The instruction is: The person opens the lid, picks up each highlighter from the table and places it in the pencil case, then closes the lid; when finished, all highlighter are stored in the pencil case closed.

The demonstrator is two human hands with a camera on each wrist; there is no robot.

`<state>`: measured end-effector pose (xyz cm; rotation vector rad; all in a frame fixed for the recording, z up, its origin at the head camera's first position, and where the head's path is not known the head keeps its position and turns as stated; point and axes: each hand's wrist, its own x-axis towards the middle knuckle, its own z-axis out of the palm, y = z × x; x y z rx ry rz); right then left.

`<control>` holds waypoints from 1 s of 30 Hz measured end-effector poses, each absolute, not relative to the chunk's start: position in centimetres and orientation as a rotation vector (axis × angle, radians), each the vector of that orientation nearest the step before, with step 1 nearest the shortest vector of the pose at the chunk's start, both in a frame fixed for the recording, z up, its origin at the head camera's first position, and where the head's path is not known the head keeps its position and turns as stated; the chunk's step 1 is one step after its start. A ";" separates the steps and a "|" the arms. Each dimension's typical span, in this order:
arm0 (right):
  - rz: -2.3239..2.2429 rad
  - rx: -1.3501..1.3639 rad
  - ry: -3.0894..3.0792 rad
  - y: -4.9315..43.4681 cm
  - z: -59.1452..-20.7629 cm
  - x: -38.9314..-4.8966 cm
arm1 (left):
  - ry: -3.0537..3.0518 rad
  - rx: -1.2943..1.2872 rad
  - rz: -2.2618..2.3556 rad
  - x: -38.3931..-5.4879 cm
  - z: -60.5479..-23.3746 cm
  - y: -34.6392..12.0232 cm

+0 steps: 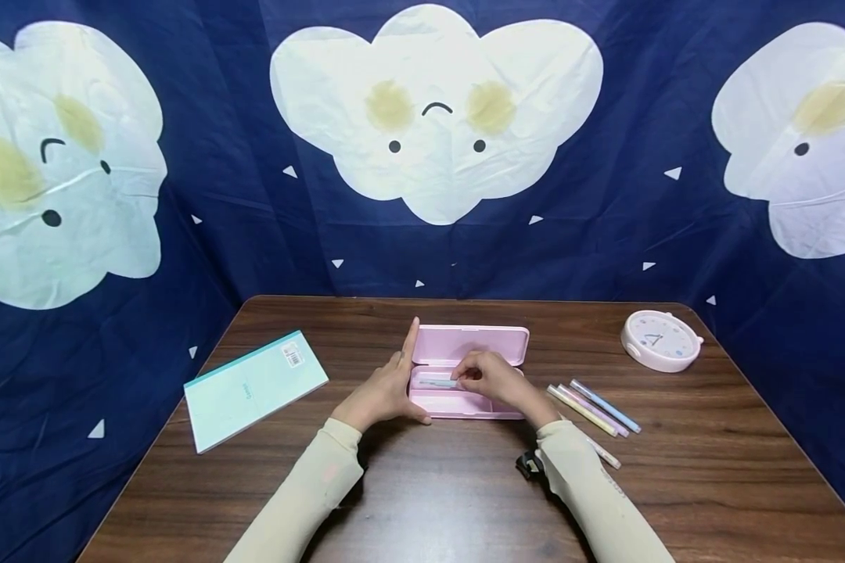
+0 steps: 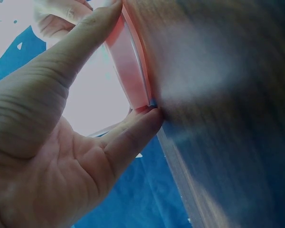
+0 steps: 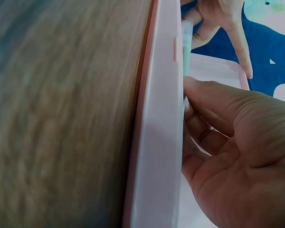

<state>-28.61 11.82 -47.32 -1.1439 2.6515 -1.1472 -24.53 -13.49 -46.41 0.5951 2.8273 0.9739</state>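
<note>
A pink pencil case (image 1: pixel 473 344) stands on the table with its lid raised at the back. My left hand (image 1: pixel 383 392) spans the left end of the case, fingers outstretched along the lid's side and thumb by the near corner. In the left wrist view, that thumb and a finger touch the case's end wall (image 2: pixel 128 61). Over the back compartment, my right hand (image 1: pixel 491 378) pinches a pale green pen (image 1: pixel 436 382) lying lengthwise, tip end to the left. The pen's clear end (image 3: pixel 187 29) shows above the case's front wall (image 3: pixel 160 118) in the right wrist view.
Several pens (image 1: pixel 591 408) lie right of the case on the wooden table (image 1: pixel 451 500), one partly under the right forearm. A mint notebook (image 1: pixel 253 395) lies at the left, and a white-and-pink clock (image 1: pixel 660 341) at the back right. A dark blue curtain (image 1: pixel 232 156) hangs behind.
</note>
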 end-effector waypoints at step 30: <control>-1.214 -1.098 2.684 13.3 -46.5 -28.2 | 2.851 0.610 0.943 -25.8 -48.2 -13.8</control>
